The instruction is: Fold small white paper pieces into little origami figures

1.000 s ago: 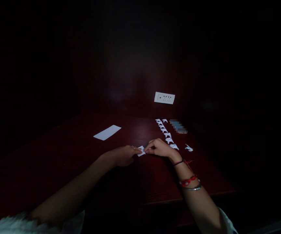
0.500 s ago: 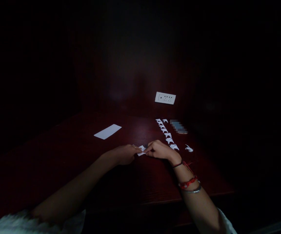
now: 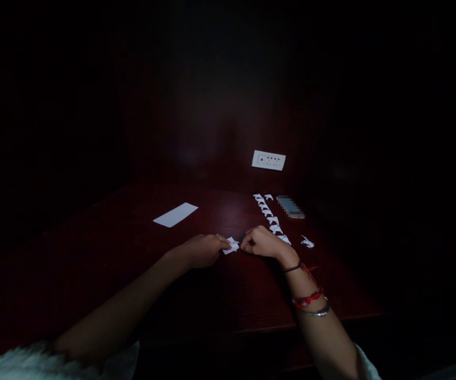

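Head view: a small folded paper is held down on the dark red table by the left hand, whose fingertips are laid over its left part. The left fingers are kept close together and mostly bent, with a ring worn; whether the paper is also pinched from below cannot be told. The right hand is placed just beside the paper's right edge, its fingers curled inward and the thumb brought near the forefinger, with a small gap seen between. Whether anything is gripped there cannot be told. Bracelets are worn on the right forearm.

Beyond the right hand, a slanting row of folded white pieces is laid out, its near end partly hidden by the hand. One loose piece is set beside the far end, near a pixelated phone. A white scrap is seen farther right, and a flat sheet is placed beyond the left hand.
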### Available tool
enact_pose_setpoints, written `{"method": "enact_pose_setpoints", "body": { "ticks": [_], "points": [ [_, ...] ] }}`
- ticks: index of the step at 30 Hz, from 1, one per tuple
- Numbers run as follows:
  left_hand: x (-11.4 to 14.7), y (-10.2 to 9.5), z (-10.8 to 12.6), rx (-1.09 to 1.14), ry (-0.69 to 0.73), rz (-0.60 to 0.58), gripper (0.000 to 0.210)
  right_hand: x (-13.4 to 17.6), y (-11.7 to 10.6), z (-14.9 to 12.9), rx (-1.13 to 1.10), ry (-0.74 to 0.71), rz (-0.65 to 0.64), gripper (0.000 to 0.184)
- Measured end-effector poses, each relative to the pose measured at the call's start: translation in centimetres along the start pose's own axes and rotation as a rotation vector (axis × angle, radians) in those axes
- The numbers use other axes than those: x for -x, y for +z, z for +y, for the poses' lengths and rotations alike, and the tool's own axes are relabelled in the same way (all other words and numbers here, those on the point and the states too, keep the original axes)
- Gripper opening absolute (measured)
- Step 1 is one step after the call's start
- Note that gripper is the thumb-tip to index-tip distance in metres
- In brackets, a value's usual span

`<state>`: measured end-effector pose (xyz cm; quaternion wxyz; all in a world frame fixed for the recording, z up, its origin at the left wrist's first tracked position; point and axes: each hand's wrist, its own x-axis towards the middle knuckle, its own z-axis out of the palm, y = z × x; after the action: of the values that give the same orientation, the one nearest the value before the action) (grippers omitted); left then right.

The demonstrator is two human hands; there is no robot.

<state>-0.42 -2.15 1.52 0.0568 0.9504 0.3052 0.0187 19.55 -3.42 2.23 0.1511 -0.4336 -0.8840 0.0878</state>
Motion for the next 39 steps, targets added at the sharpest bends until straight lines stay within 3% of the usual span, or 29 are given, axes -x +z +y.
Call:
{"method": "enact_pose_setpoints", "body": {
  "ticks": [4,12,18,39],
  "points": [
    [-0.2,0.3,-0.3,-0.023,0.081,0.049,0.047,-0.2,0.2,0.6,0.045,-0.061,0.093,0.025],
    [-0.4,0.3,-0.4,-0.039,0.134,0.084,0.043,-1.0,1.7,1.8,0.024,-0.151,0.071,0.018],
    [-0.5,0.4,-0.2,-0.041,0.098,0.095,0.041,-1.2,2.1,1.9,-0.002,-0.18,0.076,0.017],
    [-1.2,0.5,0.4,-0.081,0.051,0.103,0.032,-1.9,3.0,2.0,-0.063,0.135,0.054,0.017]
  ]
}}
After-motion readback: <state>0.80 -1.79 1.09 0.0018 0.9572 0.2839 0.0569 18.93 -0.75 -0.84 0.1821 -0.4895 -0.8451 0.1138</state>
